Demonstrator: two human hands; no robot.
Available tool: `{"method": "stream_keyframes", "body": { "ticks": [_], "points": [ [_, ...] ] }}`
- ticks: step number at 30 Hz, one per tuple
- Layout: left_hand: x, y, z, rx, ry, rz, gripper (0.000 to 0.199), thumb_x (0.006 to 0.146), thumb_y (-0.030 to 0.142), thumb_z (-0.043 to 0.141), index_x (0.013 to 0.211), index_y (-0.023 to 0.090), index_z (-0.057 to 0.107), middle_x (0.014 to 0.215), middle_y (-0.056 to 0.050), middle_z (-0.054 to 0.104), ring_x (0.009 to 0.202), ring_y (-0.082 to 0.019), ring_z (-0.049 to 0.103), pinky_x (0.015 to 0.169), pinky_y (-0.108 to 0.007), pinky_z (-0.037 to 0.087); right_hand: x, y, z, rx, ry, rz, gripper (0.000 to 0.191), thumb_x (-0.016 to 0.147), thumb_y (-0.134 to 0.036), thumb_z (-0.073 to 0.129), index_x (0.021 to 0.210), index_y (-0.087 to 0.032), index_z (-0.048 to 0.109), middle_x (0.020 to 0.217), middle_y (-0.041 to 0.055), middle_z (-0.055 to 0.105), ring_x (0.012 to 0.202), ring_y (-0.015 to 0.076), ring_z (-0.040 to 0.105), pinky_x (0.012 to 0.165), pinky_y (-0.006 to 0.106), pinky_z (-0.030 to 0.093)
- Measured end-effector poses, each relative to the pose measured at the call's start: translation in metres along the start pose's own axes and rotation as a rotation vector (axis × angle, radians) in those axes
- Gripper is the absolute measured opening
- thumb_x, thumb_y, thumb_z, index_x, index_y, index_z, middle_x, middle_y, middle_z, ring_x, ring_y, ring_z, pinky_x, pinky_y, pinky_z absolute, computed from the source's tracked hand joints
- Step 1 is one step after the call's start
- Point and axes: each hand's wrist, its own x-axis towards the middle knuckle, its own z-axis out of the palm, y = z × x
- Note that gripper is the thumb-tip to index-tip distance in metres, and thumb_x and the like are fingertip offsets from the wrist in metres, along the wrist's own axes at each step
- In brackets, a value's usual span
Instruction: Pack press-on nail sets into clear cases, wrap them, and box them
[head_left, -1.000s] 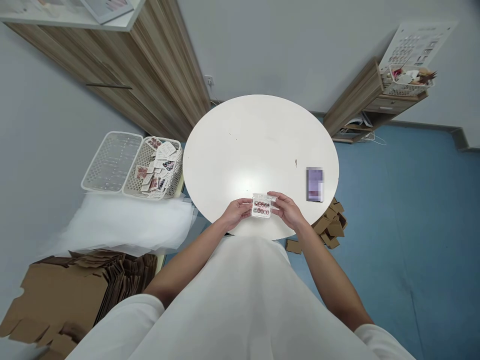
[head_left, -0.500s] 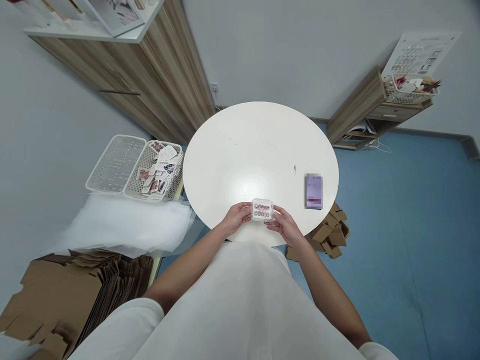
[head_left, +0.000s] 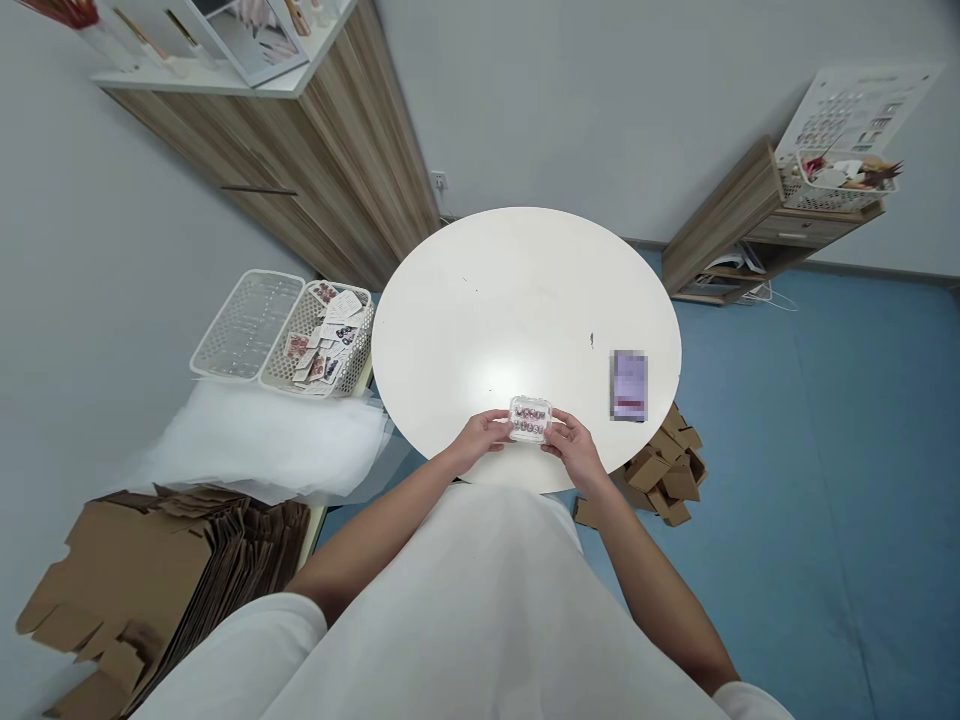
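Observation:
A small clear plastic case (head_left: 530,419) with two rows of small reddish and pale pieces inside is held over the near edge of the round white table (head_left: 517,290). My left hand (head_left: 481,439) grips its left side between thumb and fingers. On its right side, my right hand (head_left: 573,446) holds it the same way, thumb at the lower right corner. The case looks closed. To the right on the table lies a purple, pixelated rectangular object (head_left: 628,386).
Left of the table are a white basket (head_left: 358,350) of small cards, its open lid (head_left: 247,325), white sheets (head_left: 262,435) and stacked flat cardboard (head_left: 142,570). Small cardboard boxes (head_left: 675,475) lie below the table's right edge. Wooden cabinets stand behind at both sides.
The case and both hands have shifted slightly right in the view, and the right fingers sit closer in around the case. The whole view has also moved a little.

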Motion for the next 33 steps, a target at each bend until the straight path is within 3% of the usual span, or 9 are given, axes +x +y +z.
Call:
{"method": "stream_keyframes", "body": {
  "ticks": [6,12,17,22,25,29,31,33],
  "points": [
    [0.004,-0.006,0.007,0.310,0.036,0.098,0.045,0.069,0.048,0.061,0.099,0.015,0.057,0.076,-0.006,0.067,0.076,-0.020,0.064,0.072,-0.031,0.044,0.000,-0.004,-0.002,-0.145,0.044,-0.057,0.049,0.063,-0.041,0.068,0.106,-0.023,0.053,0.090,0.0029,0.060,0.074,0.0143,0.059,0.067,0.033,0.050],
    [0.004,-0.004,0.004,0.462,0.062,0.122,0.043,0.070,0.048,0.059,0.100,0.016,0.056,0.072,-0.004,0.065,0.065,-0.015,0.060,0.055,-0.024,0.041,0.005,-0.002,-0.005,-0.217,0.044,-0.103,0.045,0.063,-0.043,0.067,0.100,-0.020,0.055,0.078,0.0018,0.059,0.072,0.0150,0.058,0.069,0.033,0.048],
    [0.003,-0.001,0.003,0.515,0.066,0.167,0.035,0.071,0.046,0.058,0.091,0.017,0.060,0.071,-0.002,0.065,0.064,-0.013,0.058,0.056,-0.023,0.041,0.011,0.002,-0.009,-0.285,0.005,-0.141,0.041,0.066,-0.043,0.064,0.098,-0.020,0.055,0.077,0.0023,0.060,0.075,0.0158,0.058,0.072,0.032,0.047],
    [0.006,-0.008,0.005,0.536,0.114,0.168,0.031,0.074,0.043,0.056,0.092,0.018,0.058,0.077,-0.003,0.066,0.070,-0.015,0.060,0.060,-0.025,0.043,0.019,0.002,-0.011,-0.384,-0.044,-0.185,0.039,0.068,-0.041,0.063,0.099,-0.020,0.054,0.073,0.0006,0.057,0.069,0.0142,0.055,0.068,0.031,0.046],
    [0.003,-0.011,0.006,0.592,0.175,0.177,0.036,0.077,0.042,0.052,0.105,0.019,0.053,0.081,-0.003,0.066,0.073,-0.016,0.060,0.067,-0.028,0.045,0.023,0.003,-0.009,-0.412,-0.059,-0.198,0.043,0.070,-0.041,0.060,0.106,-0.021,0.050,0.075,0.0004,0.056,0.070,0.0144,0.055,0.068,0.031,0.046],
    [-0.003,-0.006,0.002,0.706,0.278,0.313,0.051,0.078,0.039,0.053,0.125,0.022,0.039,0.107,-0.008,0.060,0.099,-0.020,0.056,0.085,-0.035,0.043,0.026,0.005,-0.001,-0.428,-0.050,-0.218,0.050,0.071,-0.042,0.058,0.116,-0.022,0.043,0.078,0.0004,0.055,0.071,0.0153,0.055,0.069,0.032,0.046],
    [-0.006,-0.002,-0.003,0.724,0.320,0.389,0.054,0.078,0.039,0.054,0.126,0.022,0.039,0.121,-0.010,0.050,0.109,-0.022,0.050,0.090,-0.037,0.041,0.027,0.005,0.003,-0.422,-0.048,-0.223,0.050,0.071,-0.042,0.059,0.115,-0.023,0.043,0.079,0.0006,0.055,0.072,0.0156,0.056,0.070,0.033,0.045],
    [-0.008,0.002,-0.009,0.709,0.339,0.408,0.050,0.078,0.039,0.053,0.124,0.021,0.043,0.122,-0.011,0.048,0.108,-0.022,0.050,0.088,-0.036,0.042,0.028,0.004,0.009,-0.406,-0.051,-0.220,0.049,0.071,-0.043,0.059,0.113,-0.023,0.044,0.079,0.0007,0.055,0.073,0.0160,0.056,0.070,0.033,0.045]
  ]
}}
